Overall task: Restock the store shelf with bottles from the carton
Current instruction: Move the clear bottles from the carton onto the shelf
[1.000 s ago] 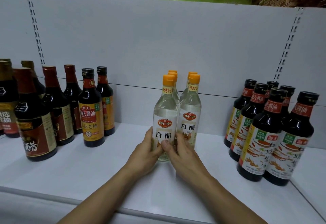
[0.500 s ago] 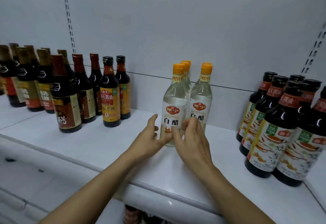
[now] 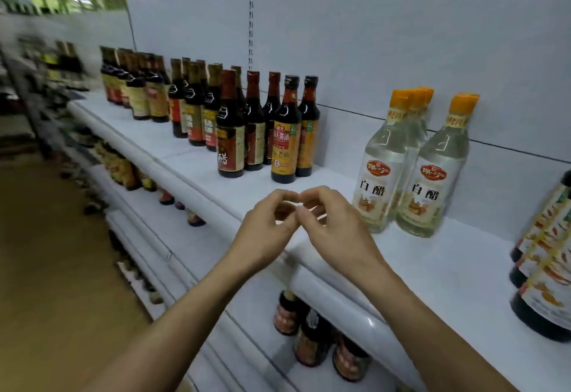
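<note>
Left hand [image 3: 265, 234], right hand [image 3: 337, 232]: half-curled, empty

Two hands [image 3: 265, 237], about five clear bottles [image 3: 381, 175], many dark bottles [image 3: 285, 132]

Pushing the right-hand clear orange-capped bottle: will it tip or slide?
That clear orange-capped bottle looks full, so probably heavy. Tall and slim-necked, it may tip if pushed high. The smooth white shelf likely lets it slide.
</note>
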Action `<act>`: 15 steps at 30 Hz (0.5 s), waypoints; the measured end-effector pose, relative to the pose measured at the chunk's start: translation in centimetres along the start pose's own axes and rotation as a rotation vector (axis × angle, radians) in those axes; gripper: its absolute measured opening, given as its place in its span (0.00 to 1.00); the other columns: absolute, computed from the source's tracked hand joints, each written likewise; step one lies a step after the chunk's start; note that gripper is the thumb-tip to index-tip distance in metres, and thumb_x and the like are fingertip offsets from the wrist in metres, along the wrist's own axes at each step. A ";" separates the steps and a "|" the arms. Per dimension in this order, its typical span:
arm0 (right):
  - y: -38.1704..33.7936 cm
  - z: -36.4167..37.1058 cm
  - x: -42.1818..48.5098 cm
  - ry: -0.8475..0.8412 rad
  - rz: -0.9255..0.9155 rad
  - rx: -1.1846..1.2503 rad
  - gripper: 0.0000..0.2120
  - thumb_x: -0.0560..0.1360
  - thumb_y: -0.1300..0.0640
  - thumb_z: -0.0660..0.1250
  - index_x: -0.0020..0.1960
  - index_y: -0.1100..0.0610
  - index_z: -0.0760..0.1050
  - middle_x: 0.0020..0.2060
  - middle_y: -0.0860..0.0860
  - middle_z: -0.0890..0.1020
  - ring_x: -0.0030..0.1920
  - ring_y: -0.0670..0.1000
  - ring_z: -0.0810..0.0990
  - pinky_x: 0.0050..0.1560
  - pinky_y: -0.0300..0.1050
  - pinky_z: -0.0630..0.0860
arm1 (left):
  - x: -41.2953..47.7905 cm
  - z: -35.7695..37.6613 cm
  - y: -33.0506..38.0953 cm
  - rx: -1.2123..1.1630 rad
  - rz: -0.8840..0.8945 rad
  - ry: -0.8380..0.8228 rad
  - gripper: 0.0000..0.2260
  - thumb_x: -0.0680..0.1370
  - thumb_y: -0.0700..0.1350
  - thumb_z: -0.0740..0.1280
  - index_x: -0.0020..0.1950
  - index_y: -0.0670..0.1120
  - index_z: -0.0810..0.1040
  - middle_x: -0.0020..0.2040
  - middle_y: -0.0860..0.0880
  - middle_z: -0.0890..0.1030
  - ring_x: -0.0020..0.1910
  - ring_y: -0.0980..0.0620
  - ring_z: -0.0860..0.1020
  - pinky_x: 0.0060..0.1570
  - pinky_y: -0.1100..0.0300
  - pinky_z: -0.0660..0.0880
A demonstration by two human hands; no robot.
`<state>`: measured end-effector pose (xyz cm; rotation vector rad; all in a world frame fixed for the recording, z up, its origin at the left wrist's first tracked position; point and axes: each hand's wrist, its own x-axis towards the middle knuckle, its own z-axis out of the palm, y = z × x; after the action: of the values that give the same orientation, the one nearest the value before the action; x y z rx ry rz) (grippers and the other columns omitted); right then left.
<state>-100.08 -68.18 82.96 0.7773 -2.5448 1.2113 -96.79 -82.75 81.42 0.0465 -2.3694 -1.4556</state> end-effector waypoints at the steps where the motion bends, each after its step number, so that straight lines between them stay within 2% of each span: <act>1: -0.7 0.8 -0.2 -0.036 -0.019 0.022 0.08 0.81 0.49 0.64 0.59 0.44 0.75 0.55 0.42 0.79 0.55 0.42 0.79 0.58 0.47 0.79 | -0.8 -1.0 -0.5 -0.005 -0.015 0.037 0.10 0.81 0.49 0.67 0.62 0.54 0.78 0.54 0.55 0.85 0.56 0.58 0.82 0.59 0.54 0.80; 6: -3.9 5.8 -0.7 -0.192 -0.086 0.164 0.07 0.81 0.50 0.65 0.59 0.45 0.76 0.55 0.43 0.80 0.53 0.40 0.79 0.55 0.43 0.79 | -5.5 -5.8 -3.2 0.017 -0.114 0.189 0.10 0.82 0.51 0.68 0.63 0.55 0.78 0.54 0.57 0.85 0.55 0.61 0.82 0.54 0.62 0.79; 9: -5.9 9.4 -1.2 -0.301 -0.113 0.228 0.09 0.81 0.49 0.65 0.61 0.46 0.77 0.56 0.43 0.81 0.54 0.40 0.79 0.53 0.39 0.77 | -8.4 -8.7 -5.4 0.030 -0.176 0.259 0.10 0.81 0.53 0.68 0.62 0.57 0.78 0.54 0.57 0.84 0.55 0.60 0.82 0.56 0.56 0.81; 12: -7.8 13.0 -2.0 -0.400 -0.142 0.254 0.11 0.82 0.49 0.65 0.64 0.48 0.76 0.56 0.43 0.81 0.54 0.39 0.79 0.50 0.34 0.75 | -11.2 -11.1 -7.0 0.034 -0.240 0.323 0.10 0.82 0.53 0.67 0.62 0.55 0.78 0.53 0.56 0.84 0.51 0.59 0.83 0.52 0.53 0.82; 15: -10.2 17.4 -3.4 -0.510 -0.169 0.285 0.09 0.82 0.49 0.65 0.61 0.47 0.75 0.54 0.42 0.81 0.50 0.40 0.80 0.47 0.36 0.78 | -14.7 -13.6 -9.2 -0.001 -0.326 0.408 0.10 0.82 0.49 0.68 0.63 0.51 0.78 0.52 0.52 0.85 0.49 0.57 0.83 0.46 0.60 0.83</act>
<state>-91.17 -85.69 77.20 1.5055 -2.6269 1.4908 -80.19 -95.61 74.80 0.6903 -2.0884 -1.4183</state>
